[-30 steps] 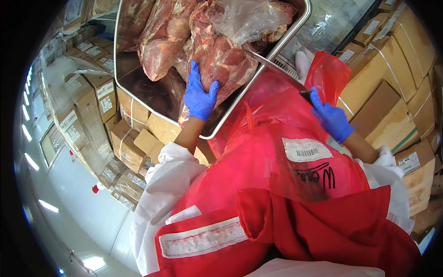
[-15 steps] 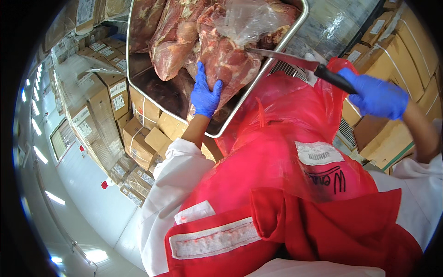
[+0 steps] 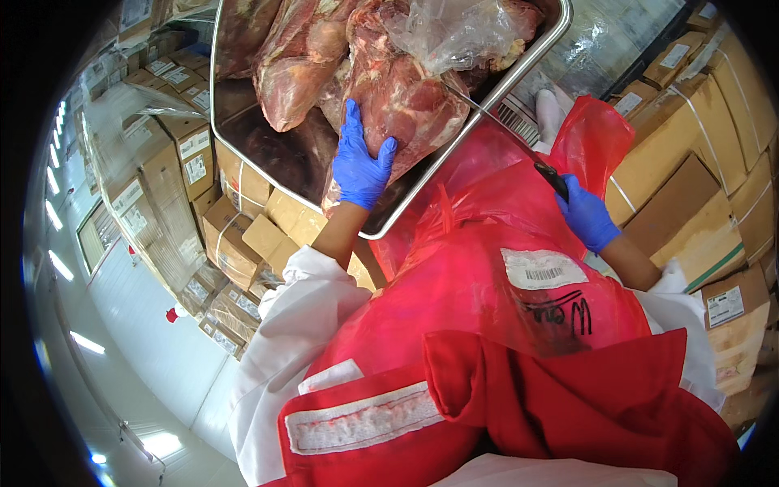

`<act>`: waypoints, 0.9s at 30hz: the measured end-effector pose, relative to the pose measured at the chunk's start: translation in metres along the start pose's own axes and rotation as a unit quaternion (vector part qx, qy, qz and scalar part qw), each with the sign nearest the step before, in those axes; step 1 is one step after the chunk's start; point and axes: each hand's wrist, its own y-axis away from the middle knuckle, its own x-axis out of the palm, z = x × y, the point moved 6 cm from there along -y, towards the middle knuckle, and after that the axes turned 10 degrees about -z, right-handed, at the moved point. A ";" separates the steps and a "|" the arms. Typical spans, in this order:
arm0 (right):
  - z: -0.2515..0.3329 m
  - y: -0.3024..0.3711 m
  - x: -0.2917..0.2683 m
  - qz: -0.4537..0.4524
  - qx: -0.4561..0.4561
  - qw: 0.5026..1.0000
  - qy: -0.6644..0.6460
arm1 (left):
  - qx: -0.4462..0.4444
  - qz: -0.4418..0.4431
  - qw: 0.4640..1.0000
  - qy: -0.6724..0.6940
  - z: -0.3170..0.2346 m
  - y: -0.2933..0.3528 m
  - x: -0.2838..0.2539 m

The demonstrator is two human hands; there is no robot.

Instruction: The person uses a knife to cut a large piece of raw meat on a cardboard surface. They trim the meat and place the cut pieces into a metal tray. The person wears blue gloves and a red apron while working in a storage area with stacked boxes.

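Observation:
A large raw piece of meat (image 3: 406, 109) lies in a deep metal tub (image 3: 276, 186), its lower end near the tub's front corner. My left hand (image 3: 362, 169), in a blue glove, rests on this piece with fingers stretched and the thumb spread apart. In my blue-gloved right hand (image 3: 586, 214) is the black handle of a long knife (image 3: 510, 128). The blade slants across the tub's right rim, and its tip reaches the right side of the meat. Crumpled clear plastic (image 3: 445, 36) covers part of the meat's far end.
Another piece of meat (image 3: 299, 77) lies left of the first in the tub. Wrapped, stacked cartons (image 3: 154, 174) stand at the left, and strapped cartons (image 3: 694, 122) at the right. A red plastic apron (image 3: 487, 235) covers my front, close to the tub's near side.
My right hand has come down and left, nearer my body, turning the knife to a steeper slant. The left hand stays on the meat. The view has shifted slightly.

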 end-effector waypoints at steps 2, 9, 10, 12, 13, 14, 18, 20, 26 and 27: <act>-0.009 -0.004 0.025 -0.033 -0.012 0.999 -0.019 | -0.002 0.004 1.000 -0.023 0.001 0.000 -0.001; 0.031 0.013 -0.044 0.085 -0.005 0.995 -0.042 | 0.002 -0.018 0.999 -0.030 0.008 0.005 -0.004; 0.045 0.018 -0.071 0.132 0.012 0.990 -0.039 | 0.007 -0.019 0.999 -0.027 0.008 0.003 -0.004; 0.069 0.023 -0.119 0.196 0.017 0.980 -0.017 | 0.018 -0.018 0.999 -0.018 0.006 0.000 -0.001; 0.079 0.018 -0.140 0.213 0.007 0.977 0.000 | 0.022 -0.012 1.000 -0.013 0.003 -0.003 0.000; 0.090 0.009 -0.159 0.249 0.049 0.967 -0.007 | 0.020 -0.007 1.000 -0.010 0.002 -0.005 0.000; 0.119 -0.008 -0.179 0.319 0.122 0.940 -0.019 | 0.009 0.005 1.000 -0.005 0.005 0.003 0.001; 0.109 -0.002 -0.169 0.281 0.131 0.951 0.002 | 0.014 0.004 1.000 -0.001 0.002 0.003 0.002; 0.031 0.009 -0.059 0.083 -0.042 0.995 0.036 | 0.009 -0.004 1.000 -0.006 0.001 0.004 0.002; 0.030 0.012 -0.041 0.074 -0.028 0.996 0.030 | 0.013 -0.005 1.000 -0.010 0.003 0.003 0.001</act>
